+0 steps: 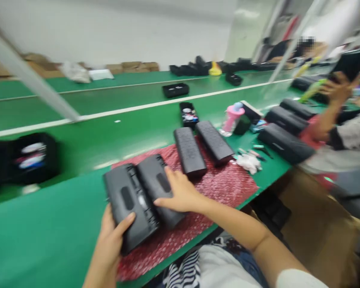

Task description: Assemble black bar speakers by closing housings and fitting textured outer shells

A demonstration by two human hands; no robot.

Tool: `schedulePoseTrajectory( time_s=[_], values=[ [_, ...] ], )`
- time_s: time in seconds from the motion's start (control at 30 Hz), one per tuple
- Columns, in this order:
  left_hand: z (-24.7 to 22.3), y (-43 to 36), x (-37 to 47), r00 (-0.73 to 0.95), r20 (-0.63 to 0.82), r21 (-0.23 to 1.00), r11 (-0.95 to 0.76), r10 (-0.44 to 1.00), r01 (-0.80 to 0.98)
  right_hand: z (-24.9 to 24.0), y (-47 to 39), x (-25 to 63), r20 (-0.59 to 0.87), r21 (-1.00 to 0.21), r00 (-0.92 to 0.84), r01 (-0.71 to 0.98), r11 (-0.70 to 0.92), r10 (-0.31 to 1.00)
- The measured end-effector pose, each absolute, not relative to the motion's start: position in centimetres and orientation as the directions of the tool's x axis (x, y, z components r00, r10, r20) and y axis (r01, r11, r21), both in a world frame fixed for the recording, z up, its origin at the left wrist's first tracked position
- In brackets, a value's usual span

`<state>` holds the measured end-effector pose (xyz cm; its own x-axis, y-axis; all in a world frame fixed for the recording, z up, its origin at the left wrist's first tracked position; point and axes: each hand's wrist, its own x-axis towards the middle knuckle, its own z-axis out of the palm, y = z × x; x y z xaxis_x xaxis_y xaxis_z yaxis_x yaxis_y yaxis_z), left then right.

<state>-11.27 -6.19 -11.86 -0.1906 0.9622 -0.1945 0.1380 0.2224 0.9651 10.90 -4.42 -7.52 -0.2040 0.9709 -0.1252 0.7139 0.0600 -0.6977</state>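
Observation:
Two long black plastic housings lie side by side on a red bubble-wrap sheet. My left hand grips the left edge of the left housing, its thumb on top and its fingers hidden along the side. Over the right edge of the right housing lies my right hand, thumb on the upper face, the other fingers along the edge and partly hidden. Both housings show a dark oval patch and a row of clips or slots. Two textured black housings rest farther back on the sheet.
Beyond the sheet stand an open black case with small parts and a pink bottle. White crumpled material lies to the right. Another black case sits on the green belt at left. A co-worker's hand holds a dark panel at right.

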Motion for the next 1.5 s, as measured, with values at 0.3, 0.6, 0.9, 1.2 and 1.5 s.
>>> schedulePoseTrajectory(
  time_s=[0.3, 0.6, 0.9, 1.2, 1.5],
  values=[
    [-10.5, -6.3, -11.1, -0.211, -0.352, 0.931, 0.317, 0.912, -0.18, -9.9, -2.4, 11.4, -0.427, -0.899, -0.168, -0.031, -0.438, 0.889],
    [-9.9, -4.4, -11.9, -0.091, -0.355, 0.914, 0.325, 0.93, -0.243, -8.7, -2.1, 11.4, -0.499, -0.852, -0.212, -0.058, -0.52, 0.841],
    [-10.0, -4.6, -11.6, -0.124, -0.36, 0.922, 0.333, 0.925, -0.197, -9.0, -2.2, 11.5, -0.52, -0.821, -0.215, -0.14, -0.553, 0.827],
    [-9.4, -4.4, -11.7, -0.152, -0.389, 0.919, 0.373, 0.908, -0.128, -8.8, -2.4, 11.2, -0.487, -0.845, -0.198, -0.139, -0.516, 0.851],
    [-9.4, -4.1, -11.8, -0.145, -0.388, 0.919, 0.37, 0.91, -0.137, -9.1, -2.3, 11.1, -0.479, -0.829, -0.229, -0.2, -0.523, 0.847]
  ],
)
